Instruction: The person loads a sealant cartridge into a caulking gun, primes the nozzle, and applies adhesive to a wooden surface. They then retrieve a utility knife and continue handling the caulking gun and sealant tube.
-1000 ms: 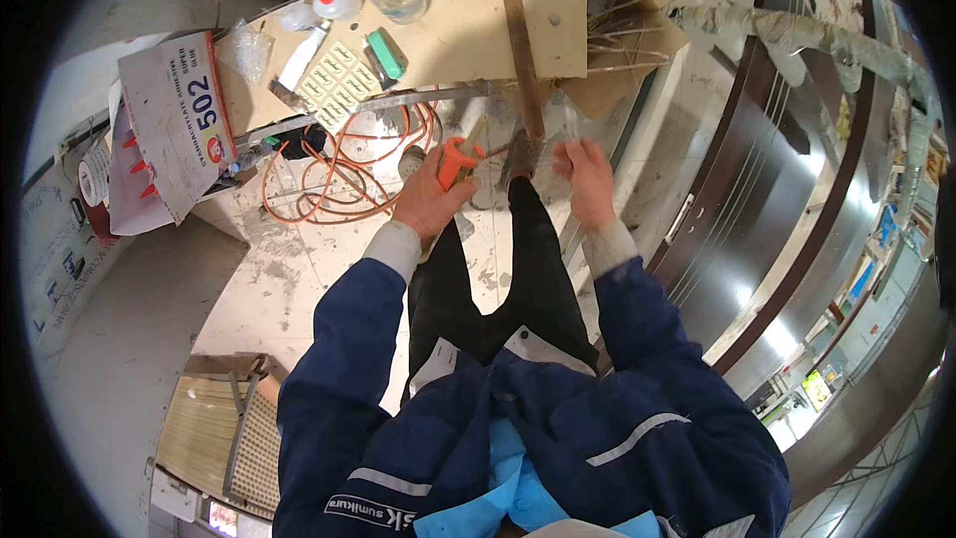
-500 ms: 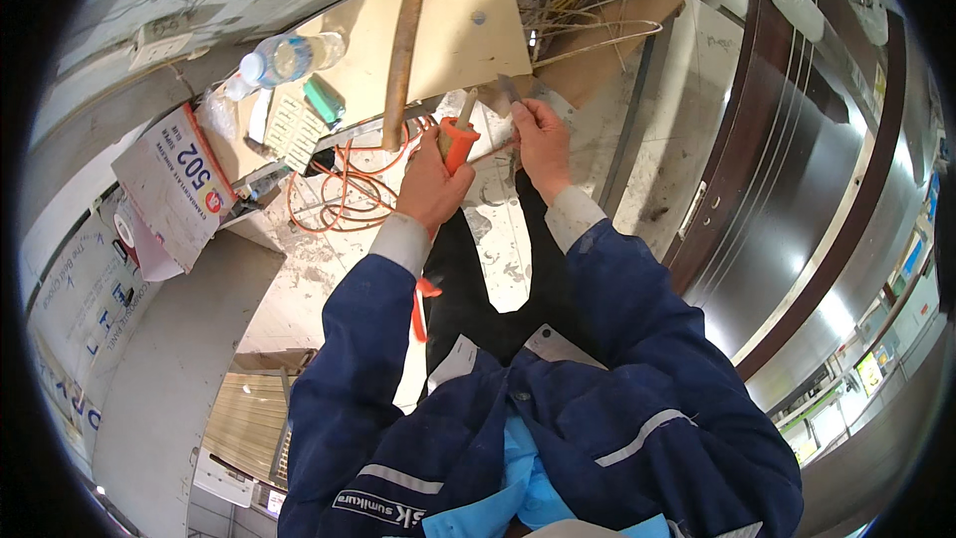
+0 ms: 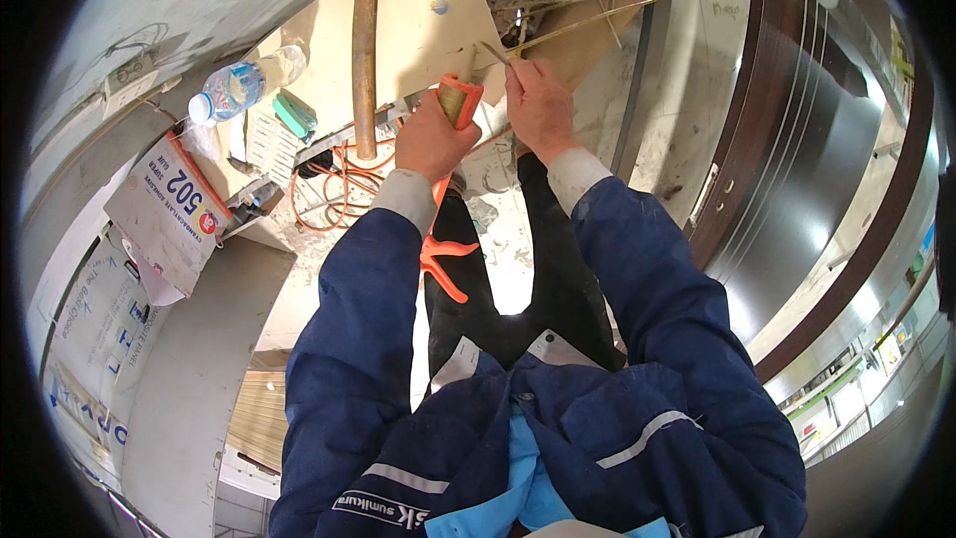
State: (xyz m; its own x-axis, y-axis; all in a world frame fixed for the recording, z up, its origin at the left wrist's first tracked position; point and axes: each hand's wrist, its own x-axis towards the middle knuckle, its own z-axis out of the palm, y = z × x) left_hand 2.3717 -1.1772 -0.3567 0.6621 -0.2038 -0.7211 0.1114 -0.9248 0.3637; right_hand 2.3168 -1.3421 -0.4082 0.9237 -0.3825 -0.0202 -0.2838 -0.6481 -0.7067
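Observation:
My left hand (image 3: 435, 139) is closed around the front of an orange caulking gun (image 3: 445, 257). Its trigger end hangs down over my left thigh. A tan sealant tube (image 3: 456, 102) sits in the gun's front, and its pale nozzle (image 3: 468, 64) points away from me. Close by on the right, my right hand (image 3: 540, 112) grips a thin grey-bladed knife (image 3: 495, 53), whose handle is hidden in the fingers. The blade tip lies just right of the nozzle; whether they touch I cannot tell.
A pale board (image 3: 428, 30) holds a wooden-handled hammer (image 3: 364, 70), a water bottle (image 3: 244, 85) and a green item (image 3: 294, 115). Orange cable (image 3: 344, 194) coils below it. A white box (image 3: 169, 204) stands left; wire scraps (image 3: 568, 0) lie beyond; dark panels (image 3: 767, 159) lean right.
Both hands have moved away from my body, and the knife is nearer the nozzle. The caulking gun has turned, bringing its trigger end into fuller view. The whole view has shifted slightly.

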